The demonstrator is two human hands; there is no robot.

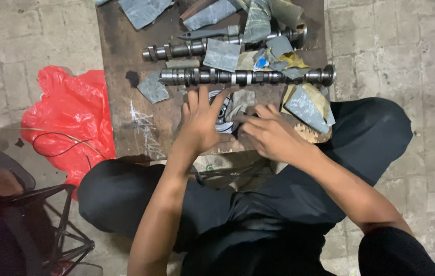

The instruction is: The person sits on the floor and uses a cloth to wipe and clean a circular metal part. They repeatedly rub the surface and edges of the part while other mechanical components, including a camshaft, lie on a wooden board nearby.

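two hands are working over a round metal part lying on a dark board just below the nearer camshaft. left hand is lying half open with fingers spread across the part; right hand is curling loosely, fingertips touching its edge. a second camshaft is lying farther back among scraps of grey sandpaper.

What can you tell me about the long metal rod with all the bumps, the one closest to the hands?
The nearer camshaft is a long, dark grey metal rod lying flat, left to right, across the brown board. Bumpy lobes and shinier smooth rings run along it, and its right end has a wider round piece. It looks oily and worn. Scraps of grey sandpaper lie around it, some touching it. The left hand has fingertips just below it; whether they touch it is unclear.
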